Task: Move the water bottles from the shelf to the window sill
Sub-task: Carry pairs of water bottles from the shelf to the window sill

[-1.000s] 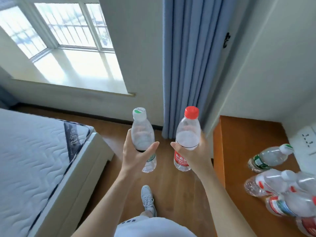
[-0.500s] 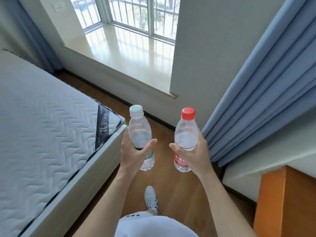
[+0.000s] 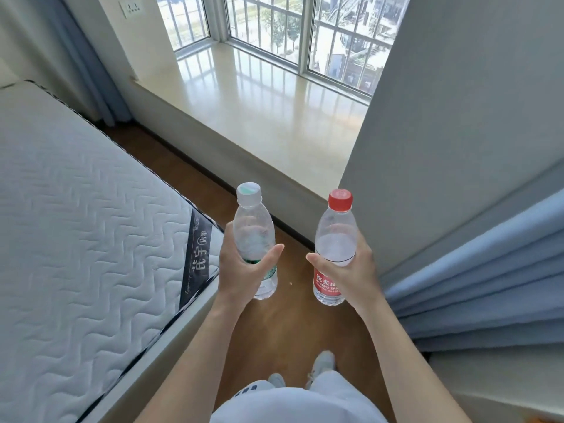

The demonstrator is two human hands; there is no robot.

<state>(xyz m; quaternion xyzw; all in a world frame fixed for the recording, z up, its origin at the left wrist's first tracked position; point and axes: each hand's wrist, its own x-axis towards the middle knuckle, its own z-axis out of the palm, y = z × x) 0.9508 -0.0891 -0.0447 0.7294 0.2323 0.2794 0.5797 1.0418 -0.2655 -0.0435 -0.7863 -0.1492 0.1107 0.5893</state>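
Observation:
My left hand (image 3: pixel 244 270) grips a clear water bottle with a white cap and green label (image 3: pixel 254 233), held upright. My right hand (image 3: pixel 351 271) grips a clear water bottle with a red cap and red label (image 3: pixel 335 236), also upright. Both bottles hang over the wooden floor, side by side. The cream window sill (image 3: pixel 259 111) lies ahead and above them, bare and glossy, below a barred window. The shelf is out of view.
A white quilted mattress (image 3: pixel 76 224) on its bed frame fills the left. A grey wall section (image 3: pixel 457 132) and blue curtain (image 3: pixel 488 285) stand on the right. Another blue curtain (image 3: pixel 82 62) hangs at the far left. My shoes (image 3: pixel 320 366) stand on the narrow wooden floor strip.
The view has swung left and forward: the orange shelf with its bottles has left the frame and the window sill is nearer. Both hands still hold their bottles the same way.

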